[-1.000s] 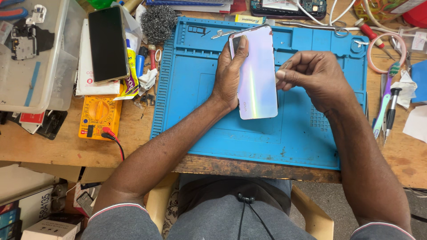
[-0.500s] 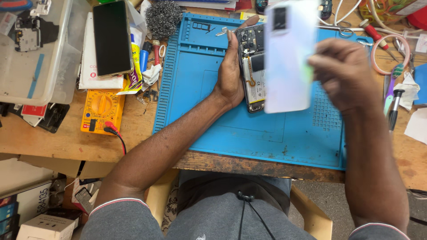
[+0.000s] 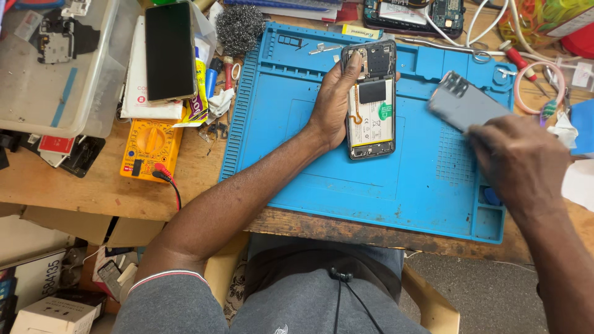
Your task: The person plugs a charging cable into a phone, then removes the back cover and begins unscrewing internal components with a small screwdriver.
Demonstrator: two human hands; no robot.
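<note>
My left hand (image 3: 333, 102) grips an opened phone (image 3: 371, 102) by its left edge, over the blue work mat (image 3: 297, 154). The phone's back is off, showing a white battery and dark boards. My right hand (image 3: 523, 164) holds the removed back cover (image 3: 464, 102), a pale grey panel, tilted low over the mat's right side. The cover is blurred by motion.
A black phone (image 3: 170, 52) lies on white boxes at the left, with a yellow multimeter (image 3: 150, 148) below it. A clear plastic bin (image 3: 59, 68) fills the far left. A steel-wool ball (image 3: 238, 29), a circuit board (image 3: 411, 15), cables and tools line the back edge.
The back cover came off the phone: my right hand lifted it away, then carried it down to the right. My left hand kept hold of the phone body.
</note>
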